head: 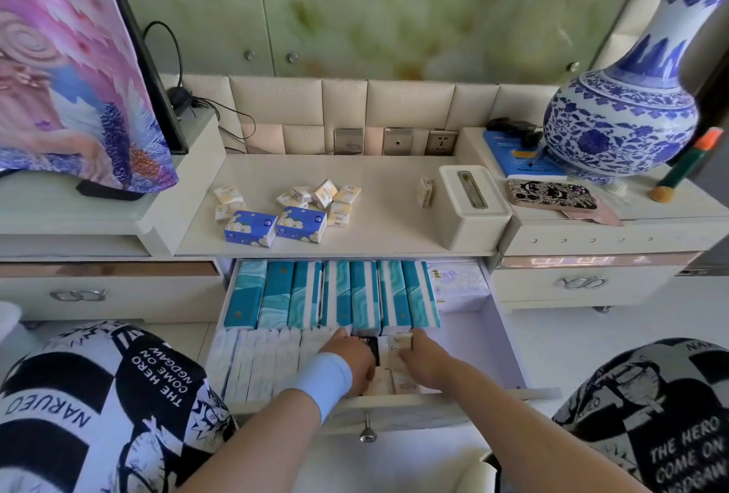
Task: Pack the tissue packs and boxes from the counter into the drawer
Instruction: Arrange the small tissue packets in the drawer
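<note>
The open drawer [509, 338] holds a back row of upright teal tissue packs [335, 293] and a front row of white packs [256, 362]. Both my hands are inside it near the front middle. My left hand [351, 354], with a pale blue wristband, rests among the packs beside a black item [372, 346]. My right hand [422, 358] grips a small cream tissue pack [399, 346] standing in the drawer. On the counter [386, 212] lie two blue tissue boxes [276, 228] and several small cream packs [319, 196]; one more cream pack [426, 192] stands by the white tissue holder [471, 204].
A blue-and-white vase [627, 110] stands on the right cabinet next to a phone [552, 195] and a blue book [516, 161]. A covered television [71, 70] stands at left. Wall sockets [398, 141] line the back. My knees flank the drawer.
</note>
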Demonstrator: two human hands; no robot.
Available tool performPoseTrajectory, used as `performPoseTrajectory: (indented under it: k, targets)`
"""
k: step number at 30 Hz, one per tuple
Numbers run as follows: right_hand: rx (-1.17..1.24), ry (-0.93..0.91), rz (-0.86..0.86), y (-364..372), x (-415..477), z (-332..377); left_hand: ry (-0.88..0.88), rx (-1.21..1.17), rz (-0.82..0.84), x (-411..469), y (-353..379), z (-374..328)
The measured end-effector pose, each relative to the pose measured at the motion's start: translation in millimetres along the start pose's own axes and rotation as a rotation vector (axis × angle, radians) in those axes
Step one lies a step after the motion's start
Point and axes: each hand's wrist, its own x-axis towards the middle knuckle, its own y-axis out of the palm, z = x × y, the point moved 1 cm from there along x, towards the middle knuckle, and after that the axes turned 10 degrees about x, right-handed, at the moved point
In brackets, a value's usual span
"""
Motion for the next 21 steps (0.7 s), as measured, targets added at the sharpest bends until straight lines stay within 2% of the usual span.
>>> performPoseTrajectory:
  k: [2, 7, 10, 16, 21]
  targets:
    - [0.018, 0.001, -0.008, 1, 2, 0, -0.003, -0.074, -0.050, -4, -1, 5]
    - [0.093, 0.024, -0.073, 5, 11, -1, -0.083, -0.346, -0.355, -11, -7, 25]
    - [0.071, 0.042, -0.055, 8, 15, 4, -0.096, -0.450, -0.420, -12, -7, 30]
    - [0.016, 0.064, -0.081, 17, 30, 4, -0.027, -0.256, -0.343, -5, 5, 25]
    - [0.019, 0.165, -0.154, 19, 39, 4, 0.023, -0.025, -0.259, -1, 9, 22]
